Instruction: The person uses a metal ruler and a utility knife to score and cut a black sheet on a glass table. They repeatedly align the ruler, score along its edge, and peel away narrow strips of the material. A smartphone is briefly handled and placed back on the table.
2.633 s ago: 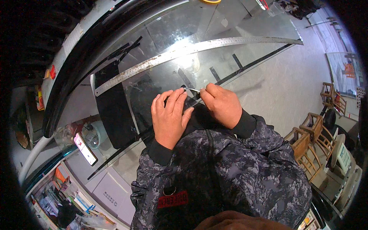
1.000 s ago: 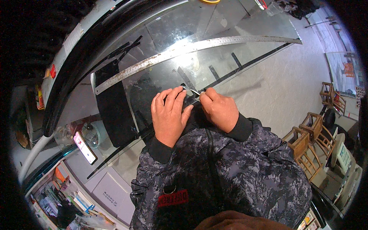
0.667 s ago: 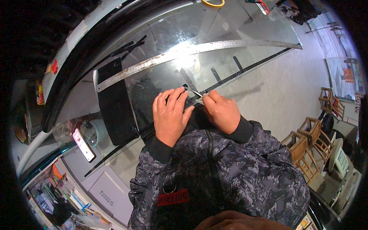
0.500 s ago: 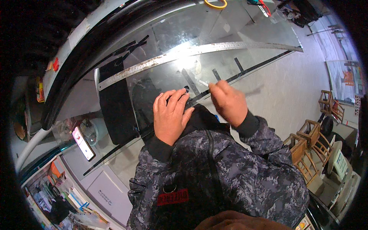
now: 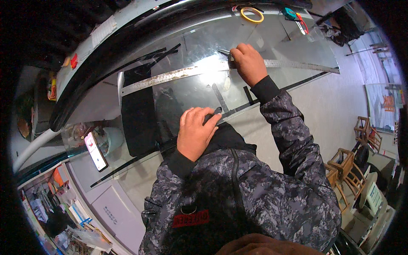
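Observation:
My left hand (image 5: 196, 132) is at the near edge of a glass sheet (image 5: 187, 97), thumb and forefinger pinched on a small black piece (image 5: 219, 110). My right hand (image 5: 250, 63) reaches farther over the glass, closed round a slim, pointed, metallic tool (image 5: 223, 52); its exact kind does not show. Under that hand runs a long steel ruler (image 5: 174, 75), lying across the glass and partly hidden by the fingers. Short black strips (image 5: 248, 96) lie between the ruler and the near edge. A wide black sheet (image 5: 138, 119) sits at the left.
A yellow tape roll (image 5: 252, 15), a teal tape measure (image 5: 290, 14) and a red-handled tool (image 5: 302, 24) lie at the far side. A phone (image 5: 96, 151) rests at the left, beside a pale tub (image 5: 112, 140). Wooden stools (image 5: 340, 163) stand at the right.
My right hand has moved from the near edge to beyond the ruler with the slim tool. My left hand has shifted slightly right and nearer, still pinching the black piece.

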Demonstrator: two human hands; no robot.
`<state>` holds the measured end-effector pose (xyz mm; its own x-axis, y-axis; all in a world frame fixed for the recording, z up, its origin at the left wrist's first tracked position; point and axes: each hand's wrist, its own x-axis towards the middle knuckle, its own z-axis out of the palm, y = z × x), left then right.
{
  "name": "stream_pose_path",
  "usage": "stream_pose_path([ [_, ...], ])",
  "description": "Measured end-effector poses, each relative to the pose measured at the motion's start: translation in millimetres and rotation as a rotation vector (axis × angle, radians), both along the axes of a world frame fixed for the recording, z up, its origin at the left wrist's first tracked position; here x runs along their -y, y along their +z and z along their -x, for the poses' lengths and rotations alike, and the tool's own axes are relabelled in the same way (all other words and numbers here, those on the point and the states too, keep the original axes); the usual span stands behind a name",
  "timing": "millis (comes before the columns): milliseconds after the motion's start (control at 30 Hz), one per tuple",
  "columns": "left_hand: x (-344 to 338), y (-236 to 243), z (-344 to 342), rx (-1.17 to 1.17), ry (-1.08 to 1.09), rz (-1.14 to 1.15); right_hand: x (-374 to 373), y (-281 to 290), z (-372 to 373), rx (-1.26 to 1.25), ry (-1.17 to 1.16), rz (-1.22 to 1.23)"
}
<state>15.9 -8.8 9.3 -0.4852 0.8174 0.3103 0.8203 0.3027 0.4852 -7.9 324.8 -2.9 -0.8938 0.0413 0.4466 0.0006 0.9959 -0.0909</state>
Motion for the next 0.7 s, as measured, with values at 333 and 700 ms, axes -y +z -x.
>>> stream_pose_path([
  [333, -0.8, -3.9, 0.3, -0.019, 0.011, -0.003, 64.5, 21.4, -92.6, 0.134, 0.464, 0.238],
  [700, 4.5, -2.0, -0.1, 0.012, 0.032, 0.020, 78.9, 14.1, -128.5, 0.239, 0.335, -0.004],
])
